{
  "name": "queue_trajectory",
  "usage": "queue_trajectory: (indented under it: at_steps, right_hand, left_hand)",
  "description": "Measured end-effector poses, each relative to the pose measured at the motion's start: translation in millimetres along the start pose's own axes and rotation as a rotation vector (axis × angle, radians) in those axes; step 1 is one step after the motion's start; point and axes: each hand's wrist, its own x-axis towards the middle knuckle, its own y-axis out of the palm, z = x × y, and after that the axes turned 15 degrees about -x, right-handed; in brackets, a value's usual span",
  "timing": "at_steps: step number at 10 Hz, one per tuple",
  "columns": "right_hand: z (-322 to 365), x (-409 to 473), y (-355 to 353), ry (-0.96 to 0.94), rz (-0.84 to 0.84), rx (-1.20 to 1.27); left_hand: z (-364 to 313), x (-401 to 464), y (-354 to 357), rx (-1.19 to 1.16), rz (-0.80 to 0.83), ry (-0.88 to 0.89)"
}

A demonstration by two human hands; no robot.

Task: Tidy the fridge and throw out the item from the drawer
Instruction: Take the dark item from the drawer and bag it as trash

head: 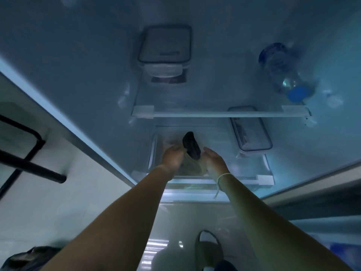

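Inside the dim fridge (195, 45), my left hand (172, 157) and right hand (214, 160) together grip a dark item (191, 145) over the near shelf (261, 179).

The upper glass shelf (218, 114) carries a clip-lid container (165, 49) at left and a blue-capped water bottle (281, 69) lying at right, while the lower shelf (262, 178) bears a long lidded box (249, 130).
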Motion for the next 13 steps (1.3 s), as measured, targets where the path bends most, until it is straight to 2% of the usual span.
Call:
queue_trajectory:
  at_steps: [2,5,6,7,8,10,13]
  right_hand:
    - [6.6,24.2,6.4,0.052,-0.005,0.107]
    - [7.8,35.3,8.3,0.138,0.004,0.154]
    - [7.3,32.4,9.7,0.168,0.002,0.129]
    - [7.4,24.5,13.7,0.179,-0.035,0.208]
    - [10.1,12.0,17.7,0.22,-0.031,0.45]
    - [16.2,-12.0,21.0,0.221,-0.042,0.508]
    - [28.1,-90.6,35.8,0.168,-0.028,0.488]
  left_hand:
    - [-4.6,26.4,3.1,-0.032,-0.021,-0.042]
    - [-3.6,35.0,13.8,-0.276,-0.001,-0.144]
    - [-4.4,30.7,15.5,-0.282,-0.069,-0.142]
    - [7.1,43.3,13.3,-0.183,-0.072,-0.102]
    - [11.7,37.5,13.3,-0.083,-0.095,-0.032]
    - [9.8,10.5,5.4,-0.239,-0.063,0.003]
    - [-2.6,-83.3,-26.6,-0.313,-0.059,-0.012]
